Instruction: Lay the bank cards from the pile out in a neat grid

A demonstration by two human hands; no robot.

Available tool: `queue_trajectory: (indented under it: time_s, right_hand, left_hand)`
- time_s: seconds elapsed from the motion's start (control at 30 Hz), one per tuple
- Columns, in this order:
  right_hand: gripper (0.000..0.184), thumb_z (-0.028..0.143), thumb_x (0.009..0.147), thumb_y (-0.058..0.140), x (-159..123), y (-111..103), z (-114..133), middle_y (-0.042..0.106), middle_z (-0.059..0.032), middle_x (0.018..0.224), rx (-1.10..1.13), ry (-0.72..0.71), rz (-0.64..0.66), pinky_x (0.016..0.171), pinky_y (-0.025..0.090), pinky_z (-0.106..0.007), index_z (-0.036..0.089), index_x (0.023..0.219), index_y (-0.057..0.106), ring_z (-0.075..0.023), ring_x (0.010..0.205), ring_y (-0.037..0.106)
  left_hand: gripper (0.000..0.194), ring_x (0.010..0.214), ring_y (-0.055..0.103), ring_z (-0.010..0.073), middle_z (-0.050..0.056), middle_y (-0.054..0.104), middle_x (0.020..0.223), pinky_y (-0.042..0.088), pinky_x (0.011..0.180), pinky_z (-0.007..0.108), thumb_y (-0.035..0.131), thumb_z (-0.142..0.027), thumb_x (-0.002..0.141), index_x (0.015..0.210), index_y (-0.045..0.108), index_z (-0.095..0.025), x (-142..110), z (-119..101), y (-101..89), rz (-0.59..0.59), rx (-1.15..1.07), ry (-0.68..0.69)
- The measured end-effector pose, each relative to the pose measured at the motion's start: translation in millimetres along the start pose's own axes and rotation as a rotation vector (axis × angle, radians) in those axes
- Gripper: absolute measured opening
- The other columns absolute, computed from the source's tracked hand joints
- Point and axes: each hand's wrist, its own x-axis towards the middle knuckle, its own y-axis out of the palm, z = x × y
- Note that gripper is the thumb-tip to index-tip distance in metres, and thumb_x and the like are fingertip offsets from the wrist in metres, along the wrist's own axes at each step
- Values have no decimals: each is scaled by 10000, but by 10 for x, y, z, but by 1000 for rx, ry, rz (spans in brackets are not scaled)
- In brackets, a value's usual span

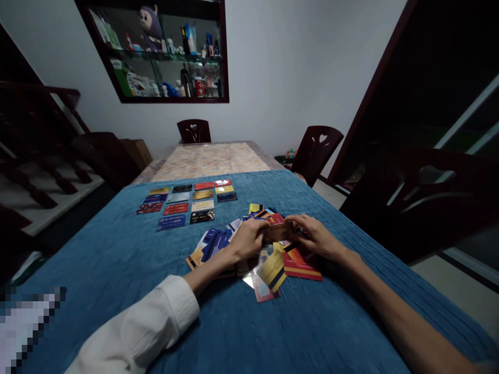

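A brown card (278,232) is held up between my two hands, above a loose pile of cards. My left hand (249,238) pinches its left end, and my right hand (312,235) grips its right end. Beneath and around them the pile spreads out, with blue cards (215,243) on the left, a yellow card (273,271) in front and a red card (302,266) on the right. Beyond the pile to the left, several cards lie in rows, among them a black card (202,216) and a blue card (171,222). My hands hide part of the pile.
A blue cloth (117,259) covers the near part of the table; a patterned tabletop (214,156) shows beyond it. Dark wooden chairs stand at the far end (194,131) and right side (317,150). A glass-shelved wall cabinet (167,54) holds bottles and a plush toy.
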Motion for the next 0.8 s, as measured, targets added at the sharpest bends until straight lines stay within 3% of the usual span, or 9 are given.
queue_trajectory:
  time_s: [0.4, 0.67, 0.8]
  right_hand:
    - [395, 159, 869, 552, 2, -36, 19, 691, -92, 1073, -79, -53, 52, 849, 444, -420, 245, 1254, 574, -244, 969, 592]
    - [517, 221, 837, 601, 1, 18, 56, 641, -124, 1142, -208, -142, -76, 880, 440, -459, 232, 1340, 484, -293, 1059, 570]
    - [493, 223, 843, 599, 10, 44, 56, 629, -125, 1170, -273, -171, -149, 892, 438, -461, 237, 1323, 490, -295, 1080, 566]
  left_hand:
    - [323, 896, 664, 178, 37, 743, 955, 510, 837, 288, 523, -25, 786, 984, 727, -178, -12, -20, 22, -40, -29, 2]
    - [281, 895, 669, 186, 46, 747, 978, 523, 865, 330, 529, -40, 813, 973, 718, -175, 9, -35, -32, -136, -9, -34]
    - [287, 915, 669, 180, 39, 744, 991, 524, 873, 317, 522, -35, 816, 970, 714, -183, 21, -23, -58, -158, -13, -38]
